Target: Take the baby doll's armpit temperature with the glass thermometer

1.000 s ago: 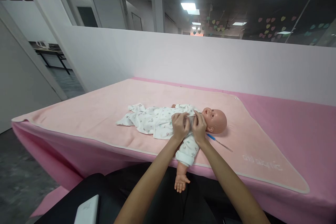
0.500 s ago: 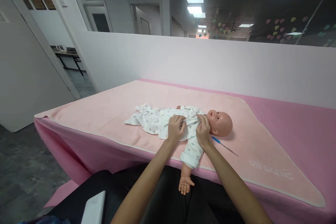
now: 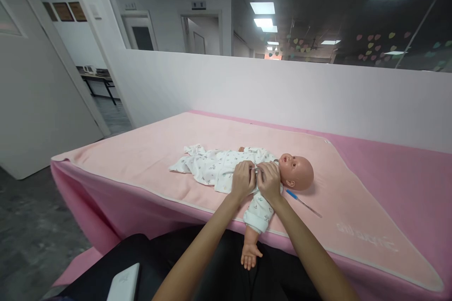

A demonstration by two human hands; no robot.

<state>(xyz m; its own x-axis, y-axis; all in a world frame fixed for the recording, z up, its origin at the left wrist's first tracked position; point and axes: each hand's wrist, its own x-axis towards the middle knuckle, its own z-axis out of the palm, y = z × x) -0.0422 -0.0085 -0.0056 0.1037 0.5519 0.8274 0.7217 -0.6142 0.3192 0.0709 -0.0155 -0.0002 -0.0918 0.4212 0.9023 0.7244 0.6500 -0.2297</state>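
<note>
A bald baby doll (image 3: 296,172) lies on its back, its head to the right. It wears a white patterned baby outfit (image 3: 215,162). My left hand (image 3: 243,179) is closed in a pinch on the outfit's chest front. Close beside it, near the doll's neck, my right hand (image 3: 269,181) pinches the same front. A small white bit of cloth shows between my fingertips; whether it is a tie or an edge is too small to tell. The doll's near arm (image 3: 250,247) hangs over the table edge towards me, its sleeve cuff folded back.
A slim pen-like stick with a blue end (image 3: 303,203) lies beside the doll's head. Beneath is a pale pink blanket (image 3: 148,150) on a darker pink cloth (image 3: 420,169). A white flat device (image 3: 123,283) rests on my lap. Behind stands a white wall (image 3: 247,84) with a window.
My hands have come together over the doll's chest; the right moved left, the left slightly right. The white strip stretched between them is now mostly hidden. The view has tilted slightly upward.
</note>
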